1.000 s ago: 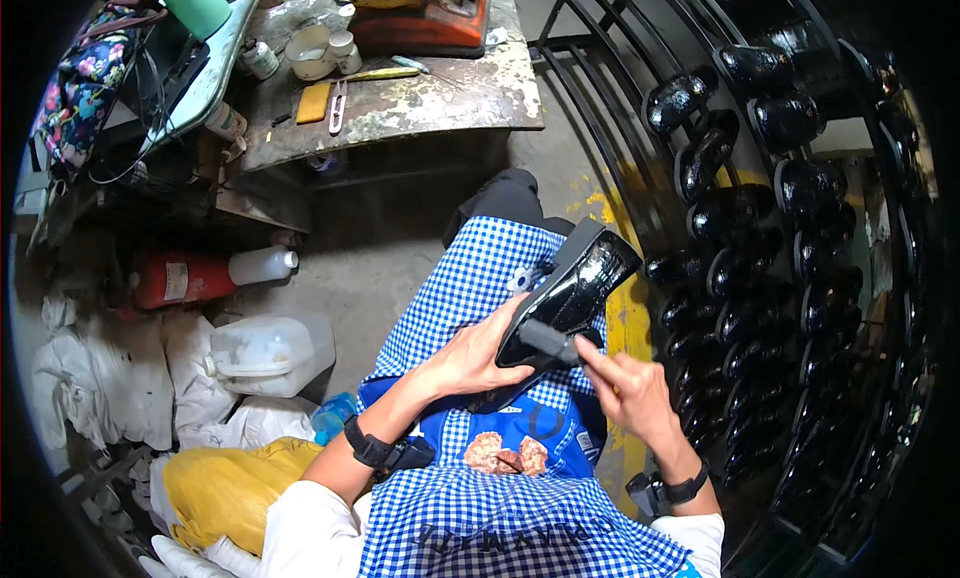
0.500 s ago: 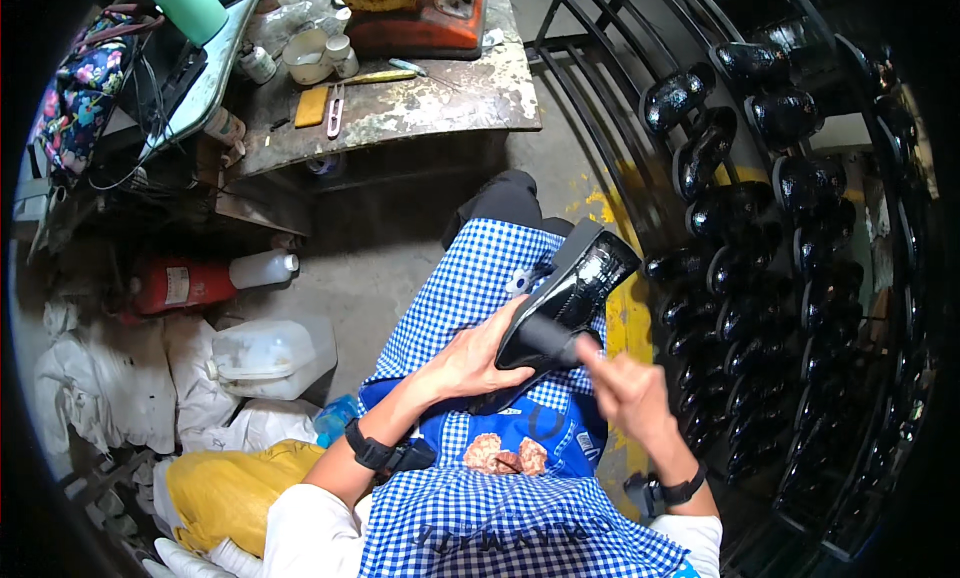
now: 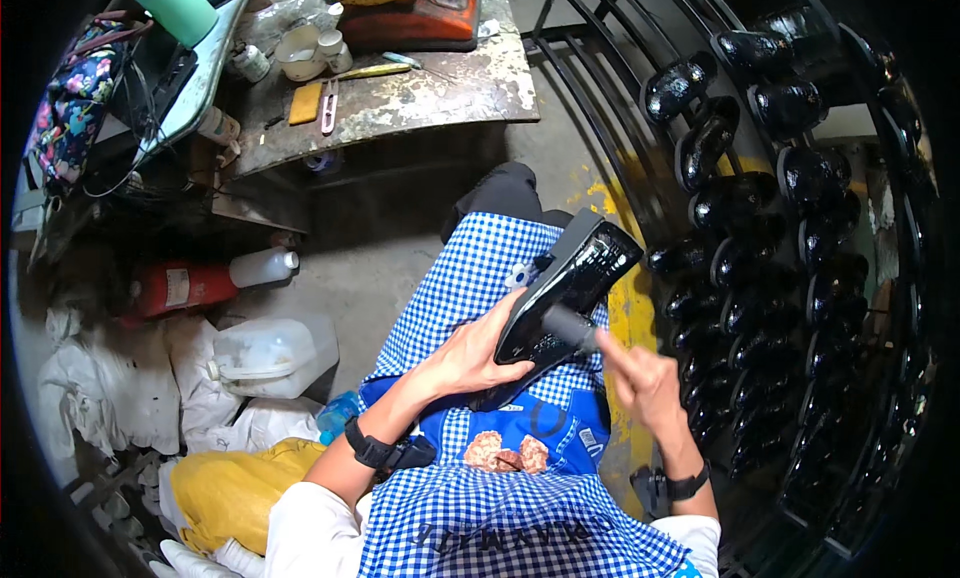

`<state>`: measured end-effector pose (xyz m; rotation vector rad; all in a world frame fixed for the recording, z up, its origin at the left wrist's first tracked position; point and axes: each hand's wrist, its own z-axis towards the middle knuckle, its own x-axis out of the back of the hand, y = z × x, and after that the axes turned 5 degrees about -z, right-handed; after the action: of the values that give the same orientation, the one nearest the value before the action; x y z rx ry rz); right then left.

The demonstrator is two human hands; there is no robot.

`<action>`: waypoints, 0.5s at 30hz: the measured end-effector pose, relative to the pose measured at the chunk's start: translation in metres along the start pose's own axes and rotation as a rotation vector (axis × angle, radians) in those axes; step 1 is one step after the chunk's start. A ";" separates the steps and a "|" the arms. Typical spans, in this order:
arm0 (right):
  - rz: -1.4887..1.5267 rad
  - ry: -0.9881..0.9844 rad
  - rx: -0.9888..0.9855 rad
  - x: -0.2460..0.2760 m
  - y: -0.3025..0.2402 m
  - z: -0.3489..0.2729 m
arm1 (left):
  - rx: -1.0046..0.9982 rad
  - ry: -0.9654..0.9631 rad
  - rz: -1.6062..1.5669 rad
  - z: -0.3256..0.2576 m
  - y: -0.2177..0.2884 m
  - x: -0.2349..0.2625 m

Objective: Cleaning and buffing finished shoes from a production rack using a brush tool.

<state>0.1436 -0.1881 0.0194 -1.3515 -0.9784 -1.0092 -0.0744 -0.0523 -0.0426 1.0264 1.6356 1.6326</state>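
A glossy black shoe (image 3: pixel 595 268) is held over my lap, its thick sole edge turned up and left. My left hand (image 3: pixel 475 356) is closed round the near part of the shoe, with the fingers along the sole side. In my right hand (image 3: pixel 640 378) is a dark grey, flat-ended tool (image 3: pixel 568 328), which looks like a brush but is blurred. The tool lies over the shoe's upper; I cannot tell if it touches. My right forefinger stretches along the tool and the other fingers are curled. A blue checked apron (image 3: pixel 470 278) covers my lap under the shoe.
A black rack (image 3: pixel 600 53) with several glossy black shoes (image 3: pixel 735 198) stands close on the right. Ahead, a worn workbench (image 3: pixel 440 103) carries a bowl (image 3: pixel 300 53), small bottles, a pink-handled tool (image 3: pixel 329 108) and an orange machine (image 3: pixel 420 23). Plastic jugs (image 3: pixel 275 358) and sacks lie left.
My right hand and the dark tool have shifted slightly right and away from the near end of the shoe. My left hand keeps its hold, and the shoe has turned a little.
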 end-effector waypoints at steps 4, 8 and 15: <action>0.041 0.105 -0.047 -0.010 0.004 0.001 | 0.017 -0.004 0.031 0.000 -0.003 -0.001; 0.036 0.086 -0.016 -0.006 -0.005 0.007 | -0.018 0.008 -0.005 -0.001 -0.005 0.000; -0.061 0.136 -0.084 -0.005 -0.015 0.020 | 0.005 -0.022 0.027 -0.001 -0.004 0.000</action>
<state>0.1282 -0.1675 0.0188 -1.3096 -0.8879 -1.1845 -0.0758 -0.0531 -0.0469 1.0692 1.6184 1.6301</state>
